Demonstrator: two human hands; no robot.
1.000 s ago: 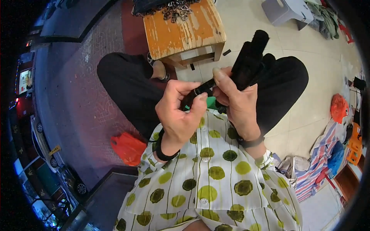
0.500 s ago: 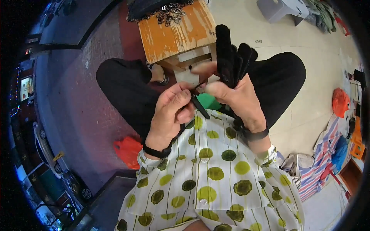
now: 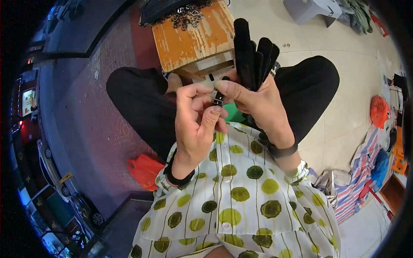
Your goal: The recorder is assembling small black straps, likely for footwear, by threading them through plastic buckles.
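Note:
A small metal buckle with a black strap through it sits between my two hands, above my lap. My left hand is closed, its thumb and fingers pinching the buckle from the near side. With its thumb and forefinger, my right hand grips the black strap just above the buckle. A bundle of folded black straps is also held in my right hand, sticking up past the fingers. My fingers partly hide how the strap runs through the buckle.
Ahead stands a worn orange wooden stool, with a pile of metal buckles and a dark bag on top. A grey plastic stool is at far right. Red bags lie on both sides. Something green is in my lap.
My hands have come together, and the buckle now shows between them. The strap end that hung below my left fingers no longer shows there. The strap bundle shifted slightly left and up.

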